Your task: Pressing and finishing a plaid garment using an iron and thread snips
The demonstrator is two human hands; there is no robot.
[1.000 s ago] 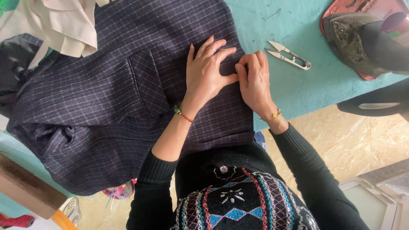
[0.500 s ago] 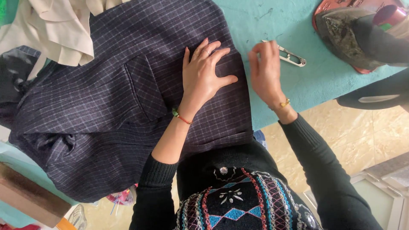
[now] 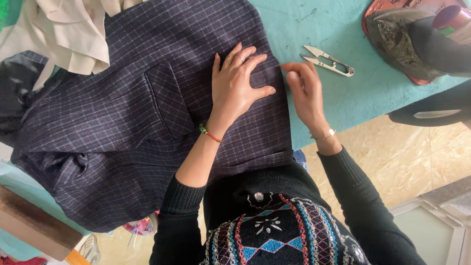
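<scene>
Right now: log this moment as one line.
left hand: flat on dark checked garment | right hand: at garment edge, empty | thread snips: untouched on teal table

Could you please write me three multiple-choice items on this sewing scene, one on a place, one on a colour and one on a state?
1. Where do the thread snips lie?
A. on the teal table, right of the garment
B. on top of the garment
C. in the left hand

2. What colour is the checked garment?
A. bright red
B. dark navy with pale lines
C. plain white

3. How is the left hand placed?
A. curled in a fist above the cloth
B. gripping the snips
C. flat, fingers spread, pressed on the garment

Answers: 1 A, the snips rest on the bare teal table just beyond the right hand; 2 B, the cloth is dark navy crossed by thin pale lines; 3 C, the palm lies flat on the cloth with fingers apart.
</scene>
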